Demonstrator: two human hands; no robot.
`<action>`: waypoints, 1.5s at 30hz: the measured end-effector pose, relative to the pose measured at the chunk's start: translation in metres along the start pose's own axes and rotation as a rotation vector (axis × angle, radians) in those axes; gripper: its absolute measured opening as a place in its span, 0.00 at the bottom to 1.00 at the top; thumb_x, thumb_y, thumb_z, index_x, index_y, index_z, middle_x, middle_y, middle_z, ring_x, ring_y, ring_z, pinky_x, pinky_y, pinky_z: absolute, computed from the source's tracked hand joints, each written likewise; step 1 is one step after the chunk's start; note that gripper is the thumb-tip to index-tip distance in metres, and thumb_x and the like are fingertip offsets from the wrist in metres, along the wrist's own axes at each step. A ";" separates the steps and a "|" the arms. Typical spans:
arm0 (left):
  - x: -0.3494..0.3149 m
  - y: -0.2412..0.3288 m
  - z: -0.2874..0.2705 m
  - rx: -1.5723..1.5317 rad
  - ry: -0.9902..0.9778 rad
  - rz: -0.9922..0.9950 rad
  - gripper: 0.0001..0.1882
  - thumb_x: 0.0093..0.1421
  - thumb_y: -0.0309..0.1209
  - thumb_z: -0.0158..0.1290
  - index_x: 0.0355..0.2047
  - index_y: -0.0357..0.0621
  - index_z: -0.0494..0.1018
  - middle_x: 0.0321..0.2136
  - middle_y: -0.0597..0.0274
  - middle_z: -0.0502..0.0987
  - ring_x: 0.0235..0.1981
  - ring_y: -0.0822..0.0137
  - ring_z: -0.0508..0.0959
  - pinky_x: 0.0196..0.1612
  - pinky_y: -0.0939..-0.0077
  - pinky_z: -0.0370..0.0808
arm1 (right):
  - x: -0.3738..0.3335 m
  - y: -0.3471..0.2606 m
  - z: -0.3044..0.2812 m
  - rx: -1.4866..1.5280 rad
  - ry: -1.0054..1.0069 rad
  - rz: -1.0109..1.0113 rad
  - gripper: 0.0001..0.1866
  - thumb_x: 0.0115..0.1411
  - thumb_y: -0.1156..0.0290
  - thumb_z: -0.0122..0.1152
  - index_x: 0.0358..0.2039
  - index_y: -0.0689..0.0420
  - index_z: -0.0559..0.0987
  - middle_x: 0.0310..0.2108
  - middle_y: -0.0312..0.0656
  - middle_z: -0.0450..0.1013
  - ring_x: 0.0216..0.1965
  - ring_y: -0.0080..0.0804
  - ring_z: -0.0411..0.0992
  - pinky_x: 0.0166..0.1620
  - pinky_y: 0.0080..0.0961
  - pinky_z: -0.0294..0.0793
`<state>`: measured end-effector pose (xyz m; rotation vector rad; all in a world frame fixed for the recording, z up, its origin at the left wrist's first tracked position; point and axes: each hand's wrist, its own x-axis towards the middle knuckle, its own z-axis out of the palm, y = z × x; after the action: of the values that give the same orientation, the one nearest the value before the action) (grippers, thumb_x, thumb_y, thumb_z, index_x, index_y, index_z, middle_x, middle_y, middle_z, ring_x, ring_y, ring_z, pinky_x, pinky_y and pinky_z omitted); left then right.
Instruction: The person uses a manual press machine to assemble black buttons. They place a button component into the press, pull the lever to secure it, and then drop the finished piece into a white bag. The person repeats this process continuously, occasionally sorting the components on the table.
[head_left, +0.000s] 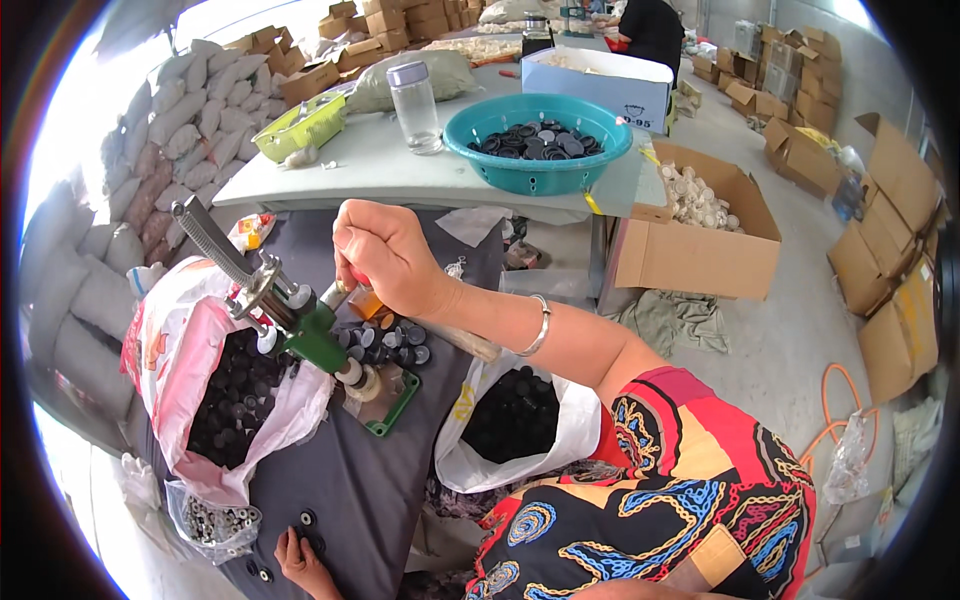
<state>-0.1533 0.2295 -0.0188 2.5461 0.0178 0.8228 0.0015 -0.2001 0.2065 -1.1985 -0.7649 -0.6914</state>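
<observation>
My right hand point(392, 258) is closed in a fist around the red-tipped lever handle point(360, 277) of a green hand press point(318, 342). The press stands on a dark cloth, with a coiled spring at its upper left and a green base plate point(396, 412). Low on the same cloth, my left hand point(305, 568) rests with fingers stretched out beside small black round caps point(308, 519). A few of these have pale ring-shaped centres. Behind the press lies a loose pile of dark grey caps point(390, 342). Whatever sits under the press head is hard to make out.
A pink-and-white bag point(170, 420) of black caps is left of the press; a white bag point(585, 425) of black pieces is right. A clear bag point(215, 530) holds small metal rings. A teal basin point(540, 182), a jar point(415, 110) and a carton point(690, 260) stand beyond.
</observation>
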 end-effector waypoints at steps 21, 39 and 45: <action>0.008 0.015 -0.004 -0.042 -0.049 -0.153 0.16 0.57 0.31 0.61 0.46 0.42 0.80 0.43 0.49 0.79 0.44 0.52 0.78 0.50 0.63 0.74 | 0.000 -0.002 -0.002 -0.033 -0.007 -0.013 0.11 0.62 0.72 0.46 0.22 0.62 0.67 0.13 0.36 0.66 0.14 0.20 0.65 0.20 0.21 0.65; 0.010 0.008 0.000 0.046 -0.040 -0.125 0.17 0.57 0.33 0.60 0.47 0.44 0.80 0.43 0.48 0.79 0.44 0.50 0.78 0.51 0.62 0.73 | 0.000 -0.002 -0.002 -0.035 0.004 -0.007 0.11 0.62 0.73 0.47 0.22 0.62 0.67 0.13 0.36 0.65 0.15 0.19 0.64 0.20 0.21 0.64; 0.012 0.009 -0.001 0.103 -0.026 -0.122 0.17 0.57 0.34 0.60 0.46 0.42 0.80 0.42 0.48 0.80 0.43 0.51 0.78 0.51 0.63 0.74 | -0.002 -0.006 -0.005 -0.081 -0.062 0.038 0.10 0.65 0.73 0.44 0.25 0.61 0.67 0.16 0.37 0.66 0.18 0.20 0.65 0.25 0.20 0.66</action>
<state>-0.1452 0.2234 -0.0073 2.6217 0.2097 0.7591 -0.0039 -0.2066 0.2072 -1.3101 -0.7696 -0.6619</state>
